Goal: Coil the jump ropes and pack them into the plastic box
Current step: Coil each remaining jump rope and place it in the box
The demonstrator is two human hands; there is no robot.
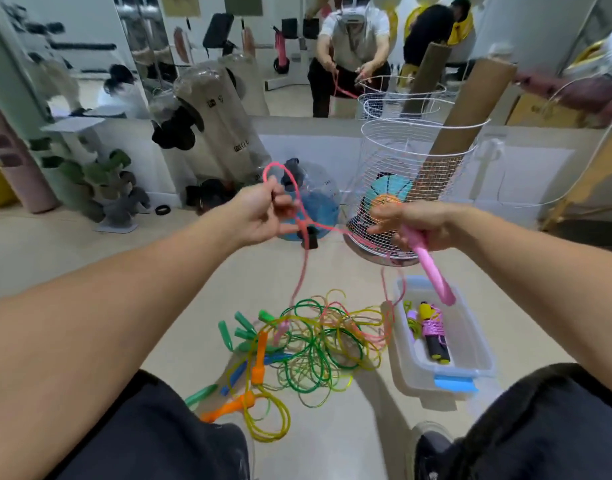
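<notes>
My left hand (pixel 263 216) pinches a loop of the pink jump rope cord (pixel 299 202), held up in front of me. My right hand (pixel 412 223) grips the rope's pink handle (pixel 432 271), which points down toward the box. The cord runs between both hands and hangs down to the floor. Below lies a tangled pile of green, yellow and orange jump ropes (pixel 311 344) with green, blue and orange handles. To the right stands the clear plastic box (pixel 477 348), holding a coiled pink rope with a yellow-and-black handle (pixel 432 334).
A white wire basket (pixel 401 161) with a ball and a cardboard tube stands just beyond my right hand. A blue-filled clear bag (pixel 318 202) sits behind my left hand. A mirror on the wall reflects me and other people. My knees frame the bottom of the view.
</notes>
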